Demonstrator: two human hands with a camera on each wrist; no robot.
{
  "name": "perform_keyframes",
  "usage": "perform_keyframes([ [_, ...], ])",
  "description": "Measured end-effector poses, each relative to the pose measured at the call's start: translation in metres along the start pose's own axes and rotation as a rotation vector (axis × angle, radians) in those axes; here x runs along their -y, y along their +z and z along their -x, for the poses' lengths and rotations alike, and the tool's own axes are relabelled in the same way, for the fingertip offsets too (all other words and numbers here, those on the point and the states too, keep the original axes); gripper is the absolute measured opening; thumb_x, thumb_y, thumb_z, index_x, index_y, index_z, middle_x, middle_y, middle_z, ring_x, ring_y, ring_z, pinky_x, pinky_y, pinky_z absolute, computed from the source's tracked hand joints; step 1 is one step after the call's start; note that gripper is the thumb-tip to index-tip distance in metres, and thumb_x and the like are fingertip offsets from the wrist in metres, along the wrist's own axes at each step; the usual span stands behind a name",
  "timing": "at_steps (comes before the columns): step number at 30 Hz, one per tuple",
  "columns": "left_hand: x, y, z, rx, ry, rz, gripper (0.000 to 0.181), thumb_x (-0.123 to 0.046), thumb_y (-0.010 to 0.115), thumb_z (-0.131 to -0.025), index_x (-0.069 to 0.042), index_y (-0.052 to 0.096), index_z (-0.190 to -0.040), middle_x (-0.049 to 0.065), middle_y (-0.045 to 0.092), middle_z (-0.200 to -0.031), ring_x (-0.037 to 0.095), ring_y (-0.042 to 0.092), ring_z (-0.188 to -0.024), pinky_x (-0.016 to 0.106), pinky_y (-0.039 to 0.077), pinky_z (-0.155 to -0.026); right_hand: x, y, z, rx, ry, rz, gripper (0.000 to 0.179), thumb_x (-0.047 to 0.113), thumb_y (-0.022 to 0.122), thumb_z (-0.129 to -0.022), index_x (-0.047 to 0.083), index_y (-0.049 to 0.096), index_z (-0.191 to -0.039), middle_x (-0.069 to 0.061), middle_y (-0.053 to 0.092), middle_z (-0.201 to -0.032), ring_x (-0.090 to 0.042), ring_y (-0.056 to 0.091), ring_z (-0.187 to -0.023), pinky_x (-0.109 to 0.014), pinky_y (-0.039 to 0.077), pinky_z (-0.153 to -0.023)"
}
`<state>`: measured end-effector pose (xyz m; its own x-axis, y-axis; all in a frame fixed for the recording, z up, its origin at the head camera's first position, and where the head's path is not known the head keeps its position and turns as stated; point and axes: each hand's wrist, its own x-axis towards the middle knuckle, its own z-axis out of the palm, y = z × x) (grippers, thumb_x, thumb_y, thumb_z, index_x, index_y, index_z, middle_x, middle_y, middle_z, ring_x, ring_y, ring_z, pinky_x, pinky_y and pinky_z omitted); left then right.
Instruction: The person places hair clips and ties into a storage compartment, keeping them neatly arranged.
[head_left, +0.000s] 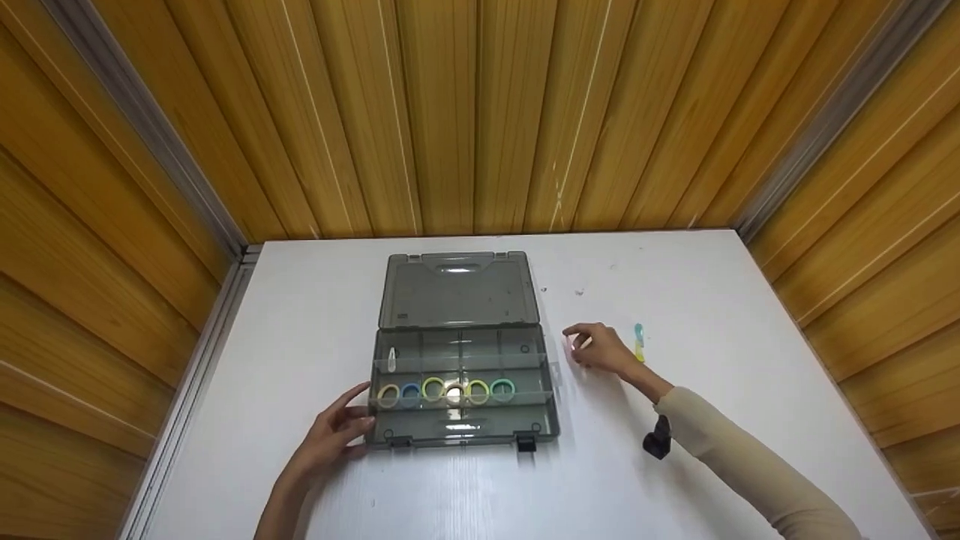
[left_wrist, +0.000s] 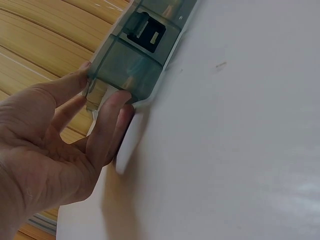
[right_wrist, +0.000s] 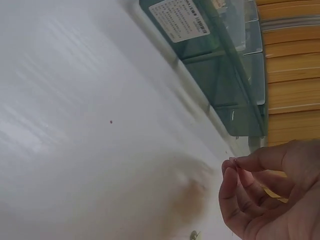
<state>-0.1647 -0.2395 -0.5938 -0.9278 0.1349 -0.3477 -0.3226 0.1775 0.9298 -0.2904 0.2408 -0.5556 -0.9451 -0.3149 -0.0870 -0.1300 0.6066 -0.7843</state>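
Observation:
A grey-green translucent storage box (head_left: 461,433) lies on the table with its lid swung back. Its middle row has several coloured rings (head_left: 502,388), which look like hair ties, and a white hair clip (head_left: 391,360) stands in the row behind, at the left. My left hand (head_left: 330,435) rests against the box's left side, its fingers loosely bent. To the right of the box, my right hand (head_left: 600,349) pinches a slim pink hair clip (head_left: 568,343) between thumb and fingertips, mostly covered in the right wrist view. Teal (head_left: 639,334) and yellow (head_left: 639,351) hair clips lie just beyond that hand.
The white table (head_left: 247,420) meets wood-patterned walls (head_left: 450,112) at the back and sides. Small clear bits (head_left: 579,292) lie behind the right hand. A printed label (right_wrist: 180,20) is on the box's side, and a black latch (head_left: 526,444) hangs at its front.

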Motion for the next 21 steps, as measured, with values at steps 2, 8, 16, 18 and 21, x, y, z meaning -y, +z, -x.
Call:
perform_keyframes([
  [2, 0.0, 0.0, 0.0, 0.005, 0.003, 0.002, 0.071, -0.017, 0.068, -0.098, -0.021, 0.034, -0.16, 0.026, 0.054, -0.141, 0.027, 0.063, -0.116, 0.049, 0.06, -0.092, 0.006, 0.0, -0.001, -0.021, -0.008, -0.022, 0.039, -0.009, 0.064, -0.087, -0.014, 0.062, -0.125, -0.022, 0.069, -0.089, -0.024, 0.07, -0.07, -0.018, 0.05, -0.054],
  [8, -0.002, -0.002, 0.001, -0.001, -0.027, -0.007, 0.07, -0.019, 0.068, -0.099, -0.022, 0.034, -0.161, 0.026, 0.053, -0.142, 0.027, 0.063, -0.117, 0.049, 0.06, -0.092, 0.032, 0.012, -0.008, -0.109, -0.01, -0.125, 0.04, -0.009, 0.064, -0.091, -0.007, 0.061, -0.131, -0.021, 0.068, -0.095, -0.043, 0.072, -0.085, -0.027, 0.058, -0.061],
  [16, -0.003, -0.006, 0.002, 0.003, -0.029, -0.007, 0.072, -0.022, 0.07, -0.098, -0.022, 0.034, -0.16, 0.026, 0.053, -0.142, 0.026, 0.063, -0.116, 0.047, 0.06, -0.09, 0.069, 0.036, -0.024, -0.127, -0.133, -0.11, 0.037, -0.007, 0.064, -0.093, -0.002, 0.063, -0.13, -0.02, 0.07, -0.101, -0.036, 0.071, -0.088, -0.025, 0.055, -0.067],
  [18, -0.003, -0.005, 0.002, -0.003, -0.024, -0.015, 0.072, -0.021, 0.07, -0.098, -0.022, 0.034, -0.16, 0.026, 0.054, -0.142, 0.026, 0.064, -0.116, 0.047, 0.06, -0.09, 0.077, 0.041, -0.027, -0.123, -0.141, -0.1, 0.037, -0.006, 0.065, -0.092, -0.001, 0.064, -0.129, -0.019, 0.07, -0.102, -0.03, 0.071, -0.087, -0.02, 0.051, -0.067],
  [21, -0.004, -0.004, 0.001, -0.008, -0.019, -0.024, 0.071, -0.019, 0.069, -0.098, -0.022, 0.035, -0.16, 0.026, 0.055, -0.141, 0.027, 0.064, -0.116, 0.048, 0.06, -0.089, 0.087, 0.048, -0.033, -0.101, -0.129, -0.138, 0.037, -0.006, 0.067, -0.092, -0.001, 0.065, -0.128, -0.02, 0.071, -0.1, -0.024, 0.07, -0.083, -0.018, 0.049, -0.063],
])
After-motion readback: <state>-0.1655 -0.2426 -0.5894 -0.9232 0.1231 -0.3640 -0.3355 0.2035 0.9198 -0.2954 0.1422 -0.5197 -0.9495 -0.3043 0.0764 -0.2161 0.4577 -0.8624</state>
